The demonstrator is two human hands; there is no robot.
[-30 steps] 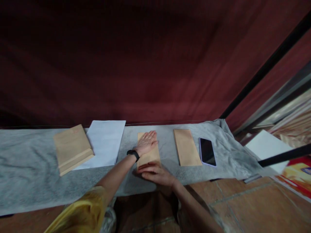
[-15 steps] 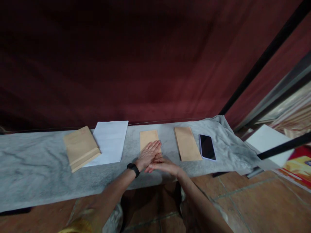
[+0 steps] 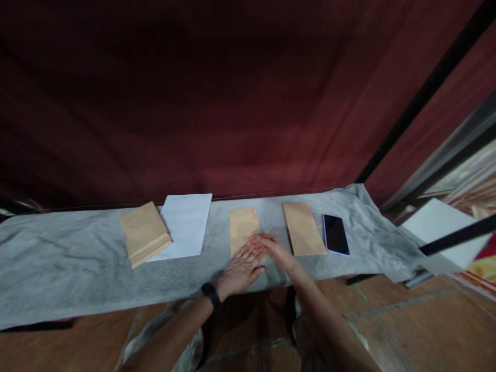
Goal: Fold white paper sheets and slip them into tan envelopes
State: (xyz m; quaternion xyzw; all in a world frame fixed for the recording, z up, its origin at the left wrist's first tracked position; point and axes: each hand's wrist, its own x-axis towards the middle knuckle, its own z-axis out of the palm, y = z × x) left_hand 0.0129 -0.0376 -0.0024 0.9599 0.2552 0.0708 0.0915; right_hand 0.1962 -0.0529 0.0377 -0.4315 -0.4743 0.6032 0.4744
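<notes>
A tan envelope lies flat on the grey cloth in the middle of the bench. My left hand, with a black band at its wrist, rests flat with fingers stretched out over the envelope's near edge. My right hand lies beside it, fingers extended, its fingertips on the envelope's near right corner. Neither hand grips anything.
A second tan envelope and a dark phone lie to the right. At the left sit a stack of tan envelopes and a white sheet. A dark red curtain hangs behind. A black bar crosses over a white board at right.
My left hand has slid back along the middle envelope from its far end to its near edge. My right hand moved from the near edge up to the right corner. The view shifted.
</notes>
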